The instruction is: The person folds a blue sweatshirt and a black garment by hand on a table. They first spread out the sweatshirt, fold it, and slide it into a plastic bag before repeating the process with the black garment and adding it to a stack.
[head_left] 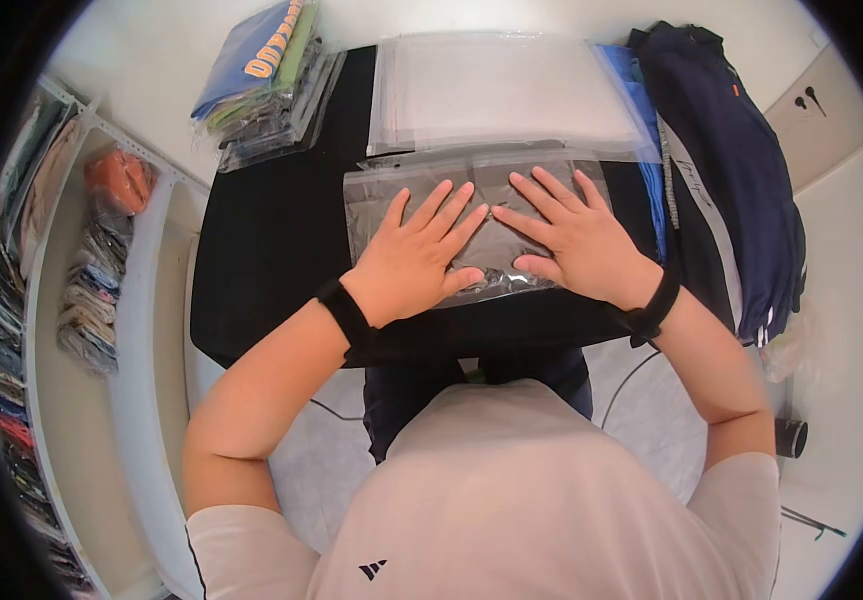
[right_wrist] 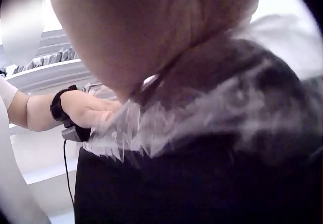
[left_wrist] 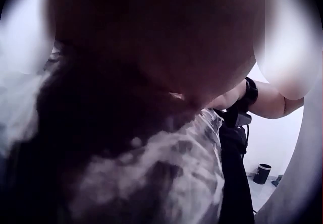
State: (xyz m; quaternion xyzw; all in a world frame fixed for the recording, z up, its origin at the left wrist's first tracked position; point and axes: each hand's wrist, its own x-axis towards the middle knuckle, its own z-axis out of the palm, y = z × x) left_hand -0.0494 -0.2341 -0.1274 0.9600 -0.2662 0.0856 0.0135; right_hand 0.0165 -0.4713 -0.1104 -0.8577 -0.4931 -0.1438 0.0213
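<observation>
A clear plastic bag [head_left: 364, 215] lies flat on the black-covered table [head_left: 262, 250], with something dark grey showing through it. My left hand [head_left: 420, 252] rests on its left half, palm down and fingers spread. On the right half my right hand [head_left: 584, 245] lies the same way, the two index fingertips close together at the middle. Both wrist views are filled at the top by the underside of a hand. Wrinkled, shiny film of the bag [right_wrist: 146, 130] shows below the palm in the right wrist view.
Behind the bag lies a stack of clear plastic bags [head_left: 502, 95]. Folded, bagged garments [head_left: 267, 95] are piled at the back left. Dark navy trousers [head_left: 727, 170] and a blue garment [head_left: 644, 110] lie along the right. Shelves [head_left: 72, 430] with bagged clothes stand at left.
</observation>
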